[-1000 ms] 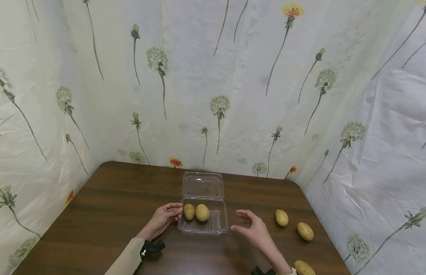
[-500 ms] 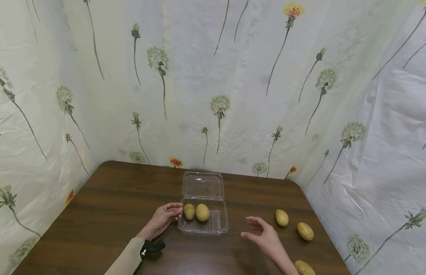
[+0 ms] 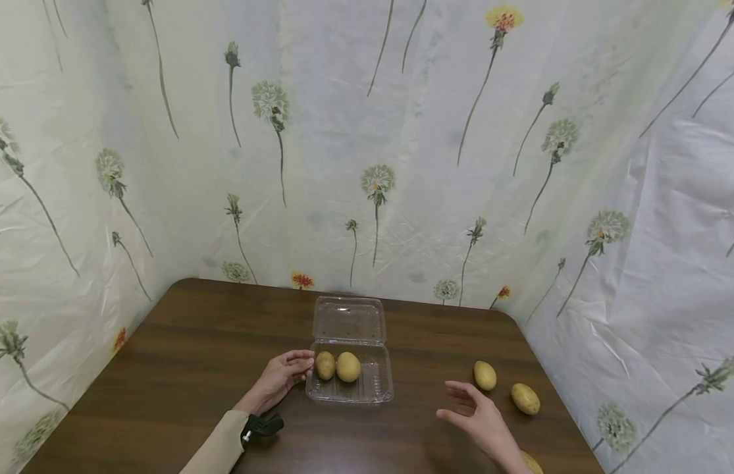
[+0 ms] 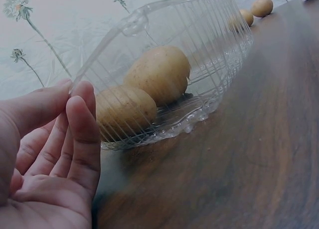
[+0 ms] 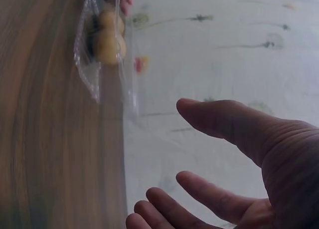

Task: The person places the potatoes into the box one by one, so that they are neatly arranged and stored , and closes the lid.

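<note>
In the head view a clear plastic clamshell container (image 3: 376, 382) stands on the table with its lid raised at the back. Two yellow potatoes, one at the left (image 3: 325, 365) and one beside it (image 3: 348, 367), lie in its left half. My left hand (image 3: 278, 380) pinches the container's left rim between thumb and fingers, as the left wrist view also shows through the ribbed wall (image 4: 209, 37). Well right of the container is my right hand (image 3: 479, 421), holding nothing, thumb and fingers spread apart. A loose potato (image 3: 485, 375) lies just beyond its fingers.
Farther right is another loose potato (image 3: 525, 399), and a third potato (image 3: 532, 463) is partly hidden by the right forearm. A flower-printed curtain (image 3: 319, 164) rises behind and beside the dark wooden table (image 3: 212, 336).
My right hand has moved away from the container, rightward and slightly nearer the body, toward the loose potatoes. The left hand, the container and the potatoes in it have stayed put.
</note>
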The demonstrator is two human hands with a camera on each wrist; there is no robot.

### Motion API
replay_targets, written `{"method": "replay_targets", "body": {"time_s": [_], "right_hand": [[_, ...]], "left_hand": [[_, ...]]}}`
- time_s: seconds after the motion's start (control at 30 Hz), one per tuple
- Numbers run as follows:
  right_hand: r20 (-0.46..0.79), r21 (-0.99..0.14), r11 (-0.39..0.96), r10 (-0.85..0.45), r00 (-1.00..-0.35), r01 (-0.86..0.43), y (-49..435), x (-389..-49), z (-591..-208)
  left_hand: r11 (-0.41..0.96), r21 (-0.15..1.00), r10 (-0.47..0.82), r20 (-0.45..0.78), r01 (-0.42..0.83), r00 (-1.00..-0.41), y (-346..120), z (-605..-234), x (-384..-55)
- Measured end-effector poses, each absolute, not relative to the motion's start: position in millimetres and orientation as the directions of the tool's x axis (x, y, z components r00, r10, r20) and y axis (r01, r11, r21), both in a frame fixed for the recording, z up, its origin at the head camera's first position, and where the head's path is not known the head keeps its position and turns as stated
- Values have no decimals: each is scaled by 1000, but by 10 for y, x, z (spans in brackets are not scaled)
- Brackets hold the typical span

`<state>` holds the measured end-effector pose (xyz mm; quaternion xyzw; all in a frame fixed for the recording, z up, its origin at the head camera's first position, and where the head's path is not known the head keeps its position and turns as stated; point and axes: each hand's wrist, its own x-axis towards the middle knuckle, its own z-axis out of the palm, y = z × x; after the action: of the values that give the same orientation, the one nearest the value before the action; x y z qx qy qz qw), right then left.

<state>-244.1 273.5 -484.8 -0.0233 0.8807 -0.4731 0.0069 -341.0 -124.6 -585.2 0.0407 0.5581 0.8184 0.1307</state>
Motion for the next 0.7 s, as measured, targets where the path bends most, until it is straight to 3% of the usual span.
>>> {"method": "replay_targets", "body": {"time_s": [0.47,0.7], "right_hand": [[-122,-787,610,-6,-992,93,3178,-2293,-4862],[-188,-708,696,-28,-982,116,3454,-2258,-4856]], "left_hand": [[-326,932,267,-67,-156,-961,-1250,-5853,-3410],[-320,935,260,-70,-154,-963,-1243,-5853,-3403]]}}
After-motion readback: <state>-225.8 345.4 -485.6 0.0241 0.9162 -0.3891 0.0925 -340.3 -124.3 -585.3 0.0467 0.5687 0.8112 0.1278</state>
